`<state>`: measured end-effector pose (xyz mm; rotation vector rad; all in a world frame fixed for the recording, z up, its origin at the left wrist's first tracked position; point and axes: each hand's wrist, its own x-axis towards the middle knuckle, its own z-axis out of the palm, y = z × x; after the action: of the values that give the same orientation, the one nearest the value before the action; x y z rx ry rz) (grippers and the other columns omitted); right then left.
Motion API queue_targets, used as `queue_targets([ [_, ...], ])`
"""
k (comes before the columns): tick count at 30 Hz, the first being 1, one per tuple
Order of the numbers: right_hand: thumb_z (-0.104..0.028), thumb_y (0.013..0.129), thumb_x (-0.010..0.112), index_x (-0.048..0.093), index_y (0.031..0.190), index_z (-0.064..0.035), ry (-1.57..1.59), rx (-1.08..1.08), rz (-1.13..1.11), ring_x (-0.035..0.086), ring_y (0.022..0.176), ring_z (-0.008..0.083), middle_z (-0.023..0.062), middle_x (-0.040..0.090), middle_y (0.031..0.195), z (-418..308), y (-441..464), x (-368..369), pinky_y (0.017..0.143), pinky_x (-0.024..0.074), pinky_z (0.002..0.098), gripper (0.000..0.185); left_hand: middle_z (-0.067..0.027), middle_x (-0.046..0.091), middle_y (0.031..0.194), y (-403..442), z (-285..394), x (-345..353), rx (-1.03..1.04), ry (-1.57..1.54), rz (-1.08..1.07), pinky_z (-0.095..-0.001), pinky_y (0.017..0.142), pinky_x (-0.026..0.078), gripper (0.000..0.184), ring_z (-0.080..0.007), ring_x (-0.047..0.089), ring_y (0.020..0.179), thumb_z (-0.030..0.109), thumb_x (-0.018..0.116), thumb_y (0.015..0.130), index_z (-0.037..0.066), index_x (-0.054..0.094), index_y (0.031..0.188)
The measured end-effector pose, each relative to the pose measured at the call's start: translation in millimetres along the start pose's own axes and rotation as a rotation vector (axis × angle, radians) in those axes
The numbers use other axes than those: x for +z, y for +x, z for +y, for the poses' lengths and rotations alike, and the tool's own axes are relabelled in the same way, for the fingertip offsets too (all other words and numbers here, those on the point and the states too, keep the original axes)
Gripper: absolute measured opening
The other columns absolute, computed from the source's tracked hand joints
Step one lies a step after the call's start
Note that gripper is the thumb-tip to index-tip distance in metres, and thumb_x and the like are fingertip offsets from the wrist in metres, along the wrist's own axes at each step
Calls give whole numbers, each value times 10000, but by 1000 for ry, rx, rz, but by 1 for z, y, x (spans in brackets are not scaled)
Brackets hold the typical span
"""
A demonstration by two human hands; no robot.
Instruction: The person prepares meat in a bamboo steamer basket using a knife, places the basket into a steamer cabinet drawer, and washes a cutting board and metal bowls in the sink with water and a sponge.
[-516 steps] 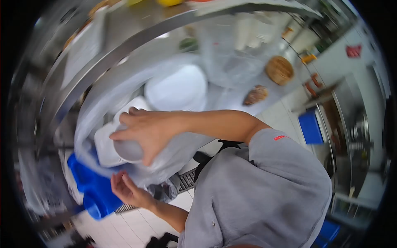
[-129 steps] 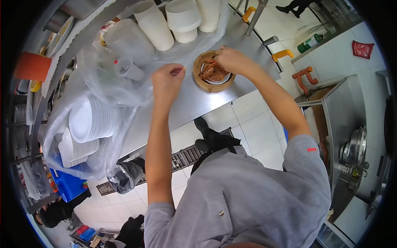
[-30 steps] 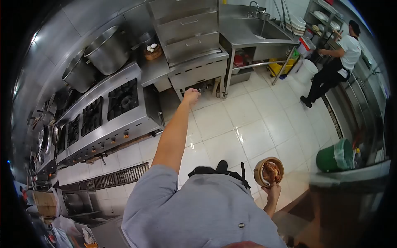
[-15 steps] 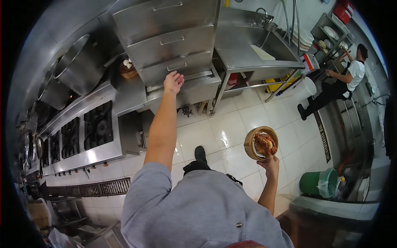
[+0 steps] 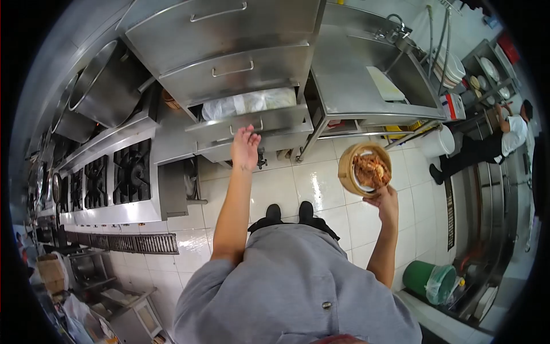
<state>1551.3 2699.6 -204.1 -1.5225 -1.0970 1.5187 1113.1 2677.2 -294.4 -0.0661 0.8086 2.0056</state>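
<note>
Just ahead of my left hand (image 5: 245, 150), the pulled-out drawer (image 5: 283, 117) runs crosswise, its handle (image 5: 261, 122) at my half-curled fingers (image 5: 248, 133); whether they hook it, I can't tell. My right hand (image 5: 385, 202) grips the basket (image 5: 345, 166) of food (image 5: 372, 170) by its rim, right of the drawer.

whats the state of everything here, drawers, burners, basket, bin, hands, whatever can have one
Bottom drawer: pulled open
Middle drawer: shut
Upper drawer: shut
Nearest stove burner: no flame visible
Bamboo steamer basket: uncovered, food inside
Green bin: lined, uncovered
Left hand: open, at the bottom drawer's handle
Right hand: gripping the basket
</note>
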Motion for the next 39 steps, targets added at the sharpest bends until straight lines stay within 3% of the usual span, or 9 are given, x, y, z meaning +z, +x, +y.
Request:
queue_targets([
  [5, -191, 903, 471, 489, 1043, 99, -29, -39, -142, 680, 699, 282, 191, 621, 857, -73, 63, 25, 633, 619, 368, 323, -107, 596, 1044, -78, -18, -11, 65, 30, 105, -351, 834, 501, 201, -192, 553, 851, 228, 475, 991, 57, 467, 1097],
  [11, -132, 856, 469, 478, 1024, 105, -69, -33, -286, 675, 702, 302, 202, 618, 877, -107, 123, 54, 631, 621, 375, 291, -139, 611, 1000, -148, -35, -13, 138, 47, 326, -352, 825, 518, 146, -194, 582, 821, 151, 470, 996, 21, 499, 1057],
  [17, -108, 835, 472, 494, 1013, 109, -111, 15, -350, 668, 680, 282, 200, 616, 855, -109, 154, 69, 621, 619, 370, 281, -117, 608, 957, -181, -45, -6, 142, 106, 452, -349, 830, 516, 154, -190, 582, 811, 145, 484, 989, 18, 513, 1071],
  [22, -102, 839, 466, 496, 1046, 120, -130, 31, -366, 666, 675, 280, 201, 614, 851, -108, 161, 72, 611, 619, 368, 305, -118, 612, 897, -184, -51, -6, 189, 63, 430, -344, 739, 533, 148, -185, 586, 742, 157, 455, 1002, 24, 520, 997],
  [28, -108, 863, 457, 499, 1117, 120, -182, 25, -391, 672, 708, 282, 193, 617, 884, -106, 170, 84, 611, 619, 365, 343, -102, 604, 878, -222, -59, -10, 130, 85, 532, -334, 754, 522, 140, -174, 579, 746, 156, 447, 1004, 42, 524, 979],
  [32, -113, 878, 448, 496, 1140, 103, -259, 31, -483, 676, 732, 276, 187, 616, 918, -112, 173, 122, 618, 619, 349, 343, -100, 605, 867, -242, -58, -15, 97, 84, 584, -339, 734, 523, 142, -175, 579, 725, 165, 453, 1005, 49, 529, 973],
  [33, -112, 879, 450, 501, 1101, 84, -266, 27, -502, 663, 717, 281, 181, 608, 874, -109, 174, 133, 633, 615, 387, 301, -100, 608, 865, -244, -59, -17, 95, 74, 584, -342, 728, 524, 144, -177, 581, 715, 168, 455, 1005, 51, 530, 969],
  [39, -106, 882, 449, 500, 1024, 90, -315, 69, -607, 667, 717, 286, 184, 611, 872, -95, 173, 194, 630, 612, 375, 247, -104, 621, 862, -256, -62, -24, 75, 59, 605, -343, 719, 524, 157, -183, 589, 689, 176, 456, 1007, 48, 535, 962],
])
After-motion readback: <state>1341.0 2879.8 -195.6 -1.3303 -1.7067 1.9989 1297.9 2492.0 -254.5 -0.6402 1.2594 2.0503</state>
